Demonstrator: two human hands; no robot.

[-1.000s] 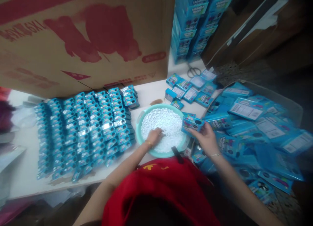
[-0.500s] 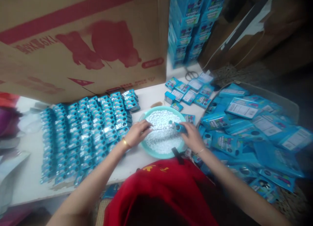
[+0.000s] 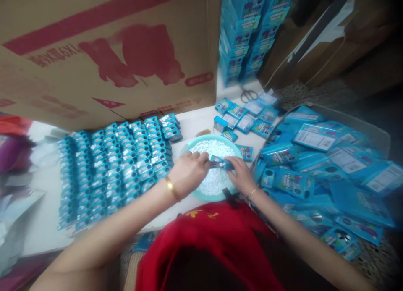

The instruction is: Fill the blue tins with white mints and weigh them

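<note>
Room over table behind bowl; carton blocks beyond.

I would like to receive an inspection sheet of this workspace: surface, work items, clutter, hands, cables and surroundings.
Surface: white table, partly covered.
Work items: small blue box above a pale green bowl of white pieces; rows of filled-looking boxes at left.
Clutter: scissors and loose packs beyond the bowl; heap of blue packs at right.
Hands: right hand holds the small blue box; left hand is at its other end, grip unclear.
Cables: thin pale line at upper right, possibly a cord.
Surroundings: large printed carton and tall box stacks at the far side.
</note>
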